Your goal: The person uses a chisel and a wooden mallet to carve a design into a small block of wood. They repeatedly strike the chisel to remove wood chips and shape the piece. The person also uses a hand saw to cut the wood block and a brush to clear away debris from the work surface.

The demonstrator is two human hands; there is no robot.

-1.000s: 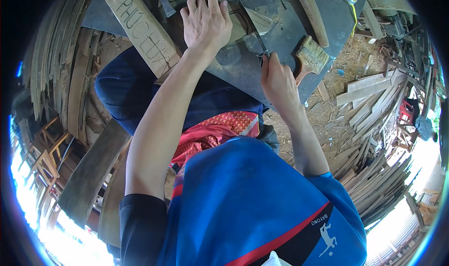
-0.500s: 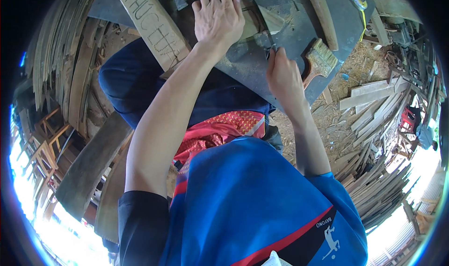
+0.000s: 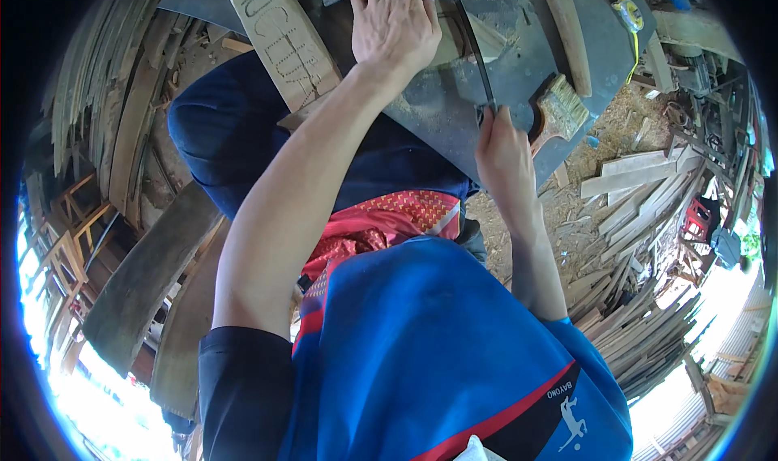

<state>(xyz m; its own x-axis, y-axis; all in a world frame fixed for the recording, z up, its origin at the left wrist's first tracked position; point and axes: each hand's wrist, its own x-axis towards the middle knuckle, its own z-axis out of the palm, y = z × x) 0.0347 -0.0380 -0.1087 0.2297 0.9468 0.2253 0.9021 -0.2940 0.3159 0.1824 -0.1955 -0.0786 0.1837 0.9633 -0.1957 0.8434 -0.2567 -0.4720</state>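
My left hand (image 3: 397, 27) lies flat, fingers spread, on a pale piece of wood (image 3: 446, 52) at the far side of the dark tabletop. Its fingertips reach the top edge of the picture. My right hand (image 3: 506, 149) is closed round the near end of a long, thin, dark, slightly curved saw-like tool (image 3: 478, 52). The tool runs away from me past the right side of the pale wood, and its far end is out of view. Beside my right hand lies a wide paintbrush (image 3: 563, 108) with a wooden handle.
A wooden block with dotted lettering (image 3: 284, 44) lies left of my left hand. A curved wooden bar (image 3: 565, 32) and a yellow tape measure (image 3: 628, 15) are at the right of the dark tabletop (image 3: 442, 129). Planks (image 3: 648, 165) and shavings cover the floor.
My right hand has drawn back toward me with the saw-like tool, and more of its length shows. My left hand stays on the wood. The whole view has shifted slightly.
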